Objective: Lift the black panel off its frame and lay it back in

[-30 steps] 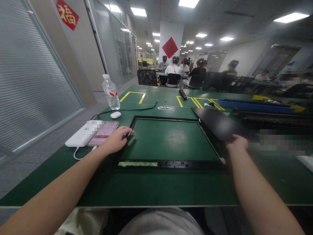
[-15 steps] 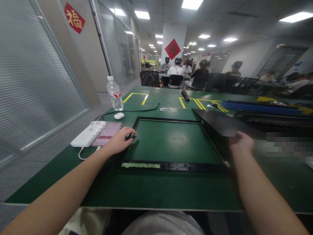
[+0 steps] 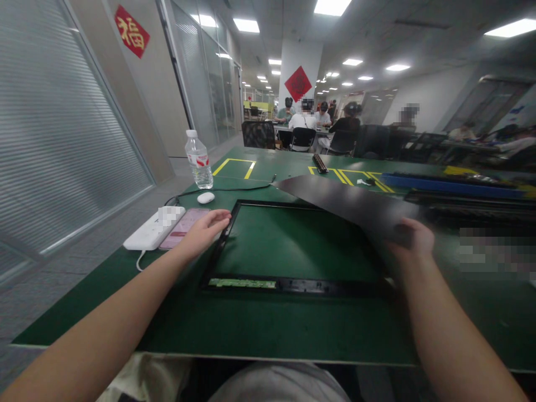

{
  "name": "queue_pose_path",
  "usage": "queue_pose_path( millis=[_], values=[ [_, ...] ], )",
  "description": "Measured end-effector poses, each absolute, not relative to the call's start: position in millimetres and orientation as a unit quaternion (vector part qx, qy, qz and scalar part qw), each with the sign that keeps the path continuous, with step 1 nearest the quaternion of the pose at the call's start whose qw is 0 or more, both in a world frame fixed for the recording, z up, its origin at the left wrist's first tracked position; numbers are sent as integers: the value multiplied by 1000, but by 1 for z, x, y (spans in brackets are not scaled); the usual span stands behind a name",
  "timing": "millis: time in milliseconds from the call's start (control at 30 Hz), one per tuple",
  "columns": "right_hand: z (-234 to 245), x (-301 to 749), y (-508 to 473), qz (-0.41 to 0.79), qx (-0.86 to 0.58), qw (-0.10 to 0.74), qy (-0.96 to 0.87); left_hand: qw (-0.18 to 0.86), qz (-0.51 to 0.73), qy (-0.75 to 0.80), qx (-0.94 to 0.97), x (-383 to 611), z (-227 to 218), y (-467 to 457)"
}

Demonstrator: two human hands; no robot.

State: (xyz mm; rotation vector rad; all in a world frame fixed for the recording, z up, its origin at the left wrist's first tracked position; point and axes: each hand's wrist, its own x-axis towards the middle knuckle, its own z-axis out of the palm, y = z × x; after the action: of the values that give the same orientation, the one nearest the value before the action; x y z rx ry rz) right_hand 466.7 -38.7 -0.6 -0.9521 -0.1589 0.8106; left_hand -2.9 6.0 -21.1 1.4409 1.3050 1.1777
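Observation:
A black rectangular frame [image 3: 326,286] lies flat on the green table, with a green strip [image 3: 243,283] along the left of its near side. My right hand [image 3: 412,239] grips the right edge of a thin dark panel [image 3: 343,200]. The panel is tilted above the frame's far right part and hides its right side and far right corner. My left hand [image 3: 209,226] rests at the frame's left side, fingers extended and apart from the panel; whether the fingertips touch the frame I cannot tell.
Left of the frame are a phone [image 3: 182,229], a white power bank [image 3: 153,230], a white oval case [image 3: 205,198] and a water bottle [image 3: 199,160]. A cable [image 3: 234,190] crosses behind the frame. Long dark strips [image 3: 469,206] and a blue bar [image 3: 452,184] lie at right.
The panel has swung leftward over the frame in my right hand. My left hand has let its fingers straighten and shifted slightly up along the frame's left side.

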Motion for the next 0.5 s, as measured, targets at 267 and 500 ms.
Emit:
queue_pose_path(
  millis=[267, 500],
  values=[
    [-7, 485, -40, 426, -438, 783, -120, 603, 521, 459, 393, 1, -10, 1],
    [-9, 492, -45, 447, -491, 721, -196, 664, 507, 411, 365, -2, -12, 2]
  ],
)
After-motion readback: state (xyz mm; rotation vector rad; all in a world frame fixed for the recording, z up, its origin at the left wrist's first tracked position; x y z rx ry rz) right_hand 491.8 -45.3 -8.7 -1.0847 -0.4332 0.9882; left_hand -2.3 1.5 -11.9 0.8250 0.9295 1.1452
